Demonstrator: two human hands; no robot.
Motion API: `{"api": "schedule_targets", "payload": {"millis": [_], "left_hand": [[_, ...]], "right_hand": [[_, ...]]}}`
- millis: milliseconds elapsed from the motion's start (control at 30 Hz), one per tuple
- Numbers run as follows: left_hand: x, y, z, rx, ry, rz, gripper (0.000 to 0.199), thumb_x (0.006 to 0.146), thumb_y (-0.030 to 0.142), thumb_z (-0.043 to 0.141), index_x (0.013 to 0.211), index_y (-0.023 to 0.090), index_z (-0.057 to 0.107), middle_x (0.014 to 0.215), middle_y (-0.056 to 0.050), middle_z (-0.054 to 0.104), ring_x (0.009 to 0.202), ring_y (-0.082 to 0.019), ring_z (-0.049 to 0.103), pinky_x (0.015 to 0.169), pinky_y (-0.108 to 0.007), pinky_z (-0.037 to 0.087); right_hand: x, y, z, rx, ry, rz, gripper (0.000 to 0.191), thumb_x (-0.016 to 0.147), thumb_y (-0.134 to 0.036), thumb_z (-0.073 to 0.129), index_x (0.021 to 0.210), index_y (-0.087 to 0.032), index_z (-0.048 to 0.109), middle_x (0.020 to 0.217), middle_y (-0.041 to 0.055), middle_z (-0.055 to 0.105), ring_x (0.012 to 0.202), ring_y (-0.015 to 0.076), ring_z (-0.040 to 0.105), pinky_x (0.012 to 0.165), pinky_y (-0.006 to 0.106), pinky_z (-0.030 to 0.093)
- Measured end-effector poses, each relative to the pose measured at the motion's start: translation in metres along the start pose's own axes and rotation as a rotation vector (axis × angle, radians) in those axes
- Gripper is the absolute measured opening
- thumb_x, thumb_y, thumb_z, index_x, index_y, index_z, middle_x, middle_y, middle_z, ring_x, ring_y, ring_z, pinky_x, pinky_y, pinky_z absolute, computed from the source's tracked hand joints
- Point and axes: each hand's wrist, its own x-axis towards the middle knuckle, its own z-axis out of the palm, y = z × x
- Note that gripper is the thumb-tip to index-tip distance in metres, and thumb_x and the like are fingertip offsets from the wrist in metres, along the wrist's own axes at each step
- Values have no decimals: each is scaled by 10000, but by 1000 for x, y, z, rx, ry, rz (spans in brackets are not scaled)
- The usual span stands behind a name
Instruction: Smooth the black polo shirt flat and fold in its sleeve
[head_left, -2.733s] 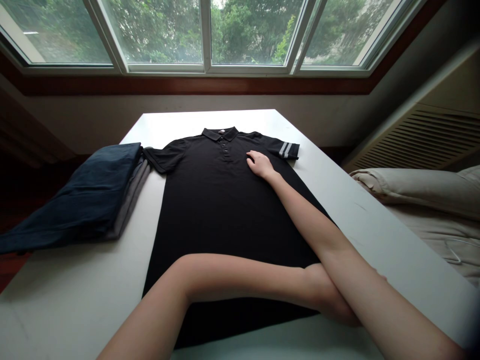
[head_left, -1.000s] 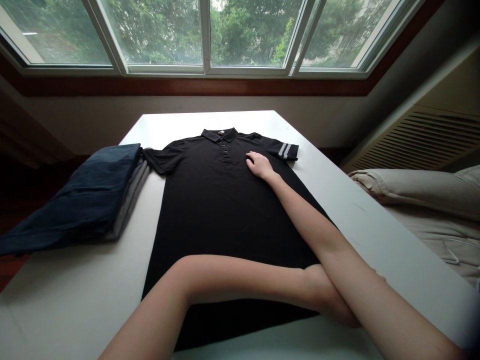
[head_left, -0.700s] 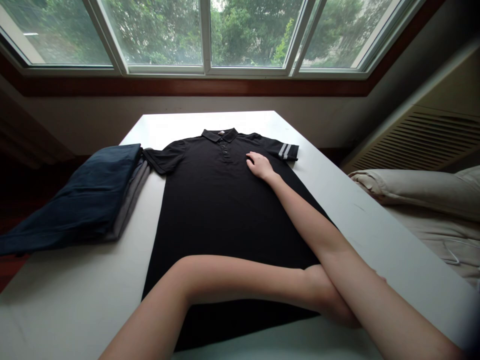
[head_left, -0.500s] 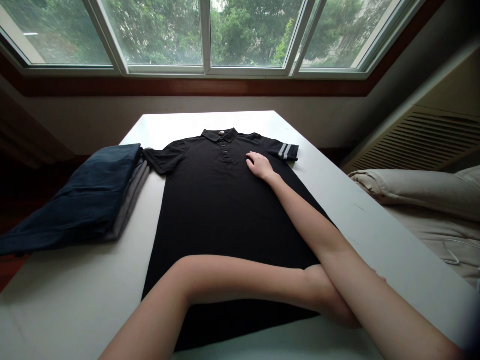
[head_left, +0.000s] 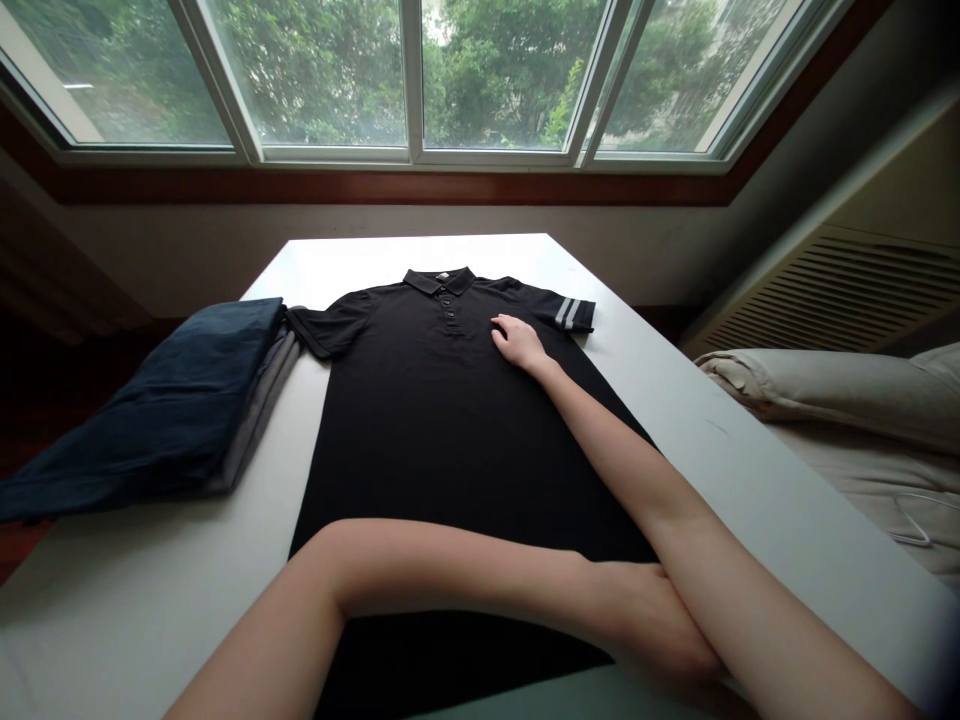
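A black short-sleeved polo shirt (head_left: 450,430) lies spread front up, collar at the far end and two pale stripes on its right-hand sleeve. My right hand (head_left: 519,342) rests on the shirt's chest, right of the button placket, fingers slightly bent and apart, nothing visible in them. My left arm reaches across the lower part of the shirt and passes beneath my right forearm. At the shirt's lower right edge is my left hand (head_left: 656,620); its fingers are hidden behind that forearm, so any grip on the cloth cannot be seen.
Under the shirt is a white table (head_left: 720,480). Folded dark blue and grey clothes (head_left: 172,400) lie at its left edge, partly overhanging. A beige cushioned seat (head_left: 840,390) and a slatted panel (head_left: 840,290) stand at the right. A window (head_left: 495,80) is beyond.
My left hand has drawn back slightly toward me, and the lower hem has shifted a little. My right hand stays at the same place on the chest. The view has tilted slightly up.
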Motion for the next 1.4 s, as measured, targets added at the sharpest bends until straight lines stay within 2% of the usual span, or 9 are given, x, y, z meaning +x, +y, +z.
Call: {"api": "schedule_targets", "payload": {"millis": [100, 200, 300, 433, 600, 800, 1033, 1233, 1400], "left_hand": [[-46, -24, -16, -185, 63, 113, 420, 961, 290, 470, 1299, 66, 578, 1388, -80, 544, 1335, -126, 451, 1078, -95, 290], [-120, -79, -39, -280, 398, -240, 300, 971, 253, 424, 1153, 163, 644, 1294, -76, 614, 1178, -153, 584, 1031, -247, 434], [-209, -144, -69, -35, 658, -719, 249, 930, 238, 464, 1086, 171, 647, 1161, -86, 664, 1102, -188, 606, 1001, -295, 441], [-316, -200, -102, 365, 496, -1507, 351, 913, 327, 500, 1228, 185, 560, 1314, -93, 579, 1234, -244, 507, 1045, -327, 359], [-387, -216, -116, 413, 387, -1837, 413, 814, 419, 611, 1122, 144, 592, 1235, -176, 613, 1228, -355, 465, 1009, -434, 327], [-404, -220, -118, 359, 386, -1866, 269, 679, 421, 732, 782, 194, 631, 1041, -114, 686, 1215, -377, 445, 992, -473, 302], [-401, -232, -128, 328, 633, -1783, 167, 726, 311, 675, 782, 170, 606, 956, -116, 685, 1085, -343, 553, 900, -415, 380], [-373, -247, -148, 230, 881, -1565, 244, 811, 375, 601, 933, 164, 607, 994, -71, 677, 959, -235, 601, 834, -311, 441], [-333, -261, -144, 21, 945, -1331, 258, 807, 396, 621, 904, 159, 648, 932, -67, 689, 882, -209, 630, 772, -296, 490]], "right_hand": [[0, 1, 1, 2, 10, -7, 393, 937, -250, 455, 1294, -144, 580, 1407, 111, 528, 1324, 223, 460, 1125, 388, 330], [1, 2, 1, 10, 18, -8, 395, 934, -252, 457, 1292, -142, 584, 1406, 116, 527, 1324, 229, 460, 1125, 393, 326], [2, 3, 1, 19, 17, -8, 398, 934, -255, 457, 1289, -132, 588, 1408, 124, 524, 1333, 237, 449, 1128, 399, 320], [3, 4, 1, 30, 15, -5, 400, 933, -261, 459, 1292, -142, 588, 1412, 124, 521, 1339, 240, 442, 1138, 413, 304], [4, 6, 2, 36, 21, 1, 407, 932, -268, 451, 1298, -157, 590, 1423, 122, 509, 1349, 247, 431, 1146, 430, 292], [5, 9, 4, 41, 28, -1, 411, 925, -278, 451, 1295, -175, 599, 1422, 119, 509, 1348, 250, 433, 1153, 424, 287], [5, 10, 4, 36, 27, -11, 417, 927, -282, 445, 1301, -174, 593, 1422, 112, 510, 1344, 246, 436, 1150, 427, 295], [6, 11, 6, 45, 28, -7, 411, 927, -276, 449, 1300, -184, 594, 1428, 116, 503, 1350, 246, 429, 1154, 431, 280], [6, 11, 5, 45, 21, -10, 416, 929, -270, 446, 1303, -158, 588, 1429, 120, 502, 1347, 247, 430, 1150, 424, 281]]}}
